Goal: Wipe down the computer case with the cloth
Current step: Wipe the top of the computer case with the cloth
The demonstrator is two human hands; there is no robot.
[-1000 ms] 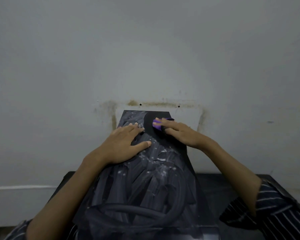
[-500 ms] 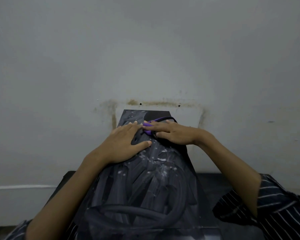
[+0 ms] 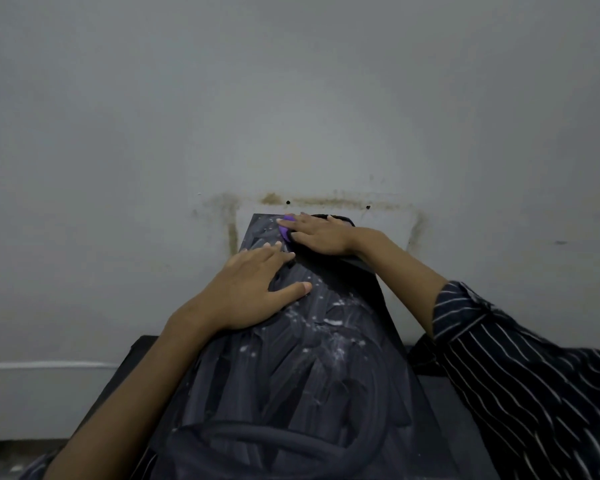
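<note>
- Right hand [image 3: 317, 233] lies flat, fingers straight, pressing the purple cloth [image 3: 284, 229] onto the far end of the computer case [image 3: 291, 368], near the wall [image 3: 291, 98].
- Left hand [image 3: 246, 292] spread wide, palm down mid-panel, holding nothing, bracing.
- Case lies flat on a dark table [image 3: 125, 372]; top is smeared and streaked with white specks.
- Cloth looks soft and thin, likely bunches; pin it under flat fingers.
- Case looks rigid and heavy; brace the panel, not the edges.
</note>
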